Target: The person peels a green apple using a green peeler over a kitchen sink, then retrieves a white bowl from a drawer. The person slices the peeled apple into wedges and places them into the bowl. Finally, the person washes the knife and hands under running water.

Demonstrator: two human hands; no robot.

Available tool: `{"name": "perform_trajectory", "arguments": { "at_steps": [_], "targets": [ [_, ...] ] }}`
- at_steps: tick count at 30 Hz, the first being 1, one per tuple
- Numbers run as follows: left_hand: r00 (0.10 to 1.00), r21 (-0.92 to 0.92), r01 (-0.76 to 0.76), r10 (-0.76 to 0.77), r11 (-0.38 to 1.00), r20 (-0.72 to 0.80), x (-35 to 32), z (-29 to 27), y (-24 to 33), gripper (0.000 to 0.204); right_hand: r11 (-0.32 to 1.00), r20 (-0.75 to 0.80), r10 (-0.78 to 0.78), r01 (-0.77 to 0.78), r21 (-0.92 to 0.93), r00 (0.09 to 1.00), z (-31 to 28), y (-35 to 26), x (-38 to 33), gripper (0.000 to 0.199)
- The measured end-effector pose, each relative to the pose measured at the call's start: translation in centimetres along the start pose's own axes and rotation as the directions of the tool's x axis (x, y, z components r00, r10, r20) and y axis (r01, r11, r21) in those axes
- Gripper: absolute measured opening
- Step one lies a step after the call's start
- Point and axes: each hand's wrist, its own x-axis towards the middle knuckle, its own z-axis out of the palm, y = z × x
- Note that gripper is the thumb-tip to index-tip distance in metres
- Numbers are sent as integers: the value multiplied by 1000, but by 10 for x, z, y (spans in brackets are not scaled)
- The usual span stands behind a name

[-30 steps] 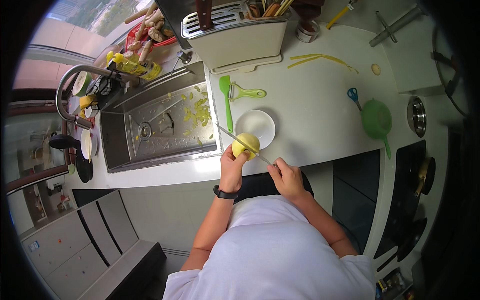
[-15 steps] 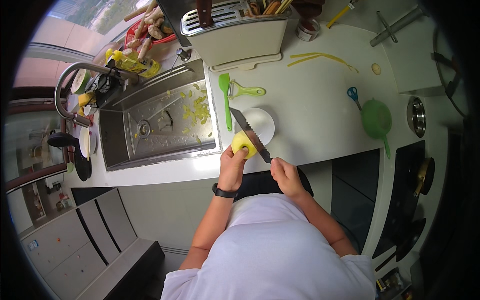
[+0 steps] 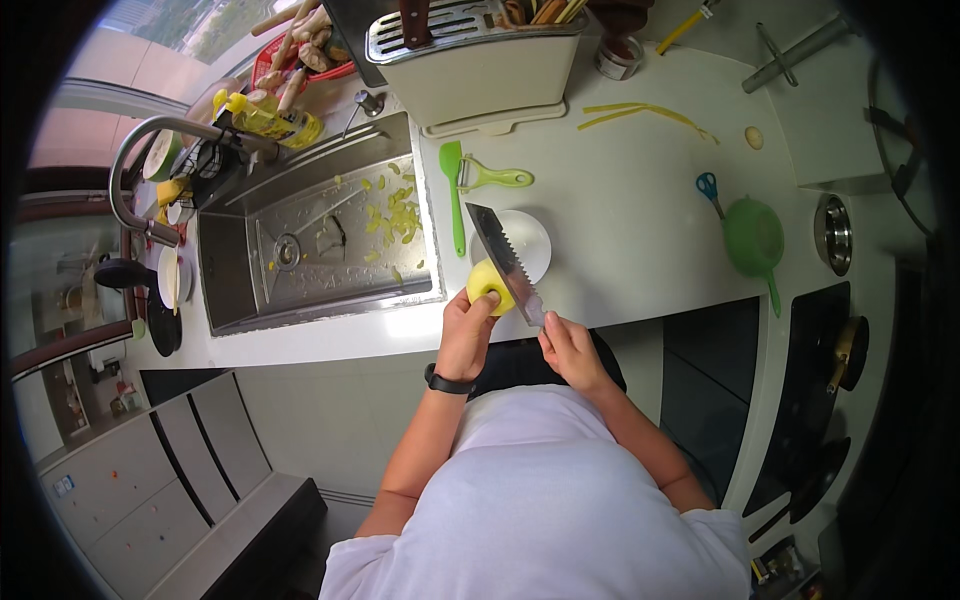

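My left hand (image 3: 467,330) grips a peeled yellow-green fruit (image 3: 489,285) at the front edge of the white counter (image 3: 640,230). My right hand (image 3: 568,347) holds the handle of a wide-bladed knife (image 3: 504,262), whose blade lies flat-side up against the fruit's right side and points away from me. Just behind the fruit stands a small white bowl (image 3: 527,240), partly covered by the blade.
A steel sink (image 3: 320,240) with peel scraps is at the left. A green peeler (image 3: 495,178) and green spatula (image 3: 454,195) lie behind the bowl. Further right are a green strainer (image 3: 755,240), blue-handled scissors (image 3: 708,187), peel strips (image 3: 640,112) and a stovetop (image 3: 810,370). A knife block (image 3: 470,60) stands at the back.
The knife blade has turned from a thin edge-on line across the fruit to its broad side showing. The fruit and both hands stay at the counter's front edge.
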Motion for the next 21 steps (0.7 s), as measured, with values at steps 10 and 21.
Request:
{"name": "perform_trajectory", "arguments": {
  "at_steps": [10, 21],
  "targets": [
    [1000, -31, 21, -21, 999, -19, -7, 5, 0, 32, 1000, -70, -4, 5, 9, 998, 10, 6, -4, 49],
    [999, 145, -29, 32, 989, -21, -7, -8, 5, 30, 986, -62, 25, -35, -163, 998, 6, 6, -5, 52]
  ]
}}
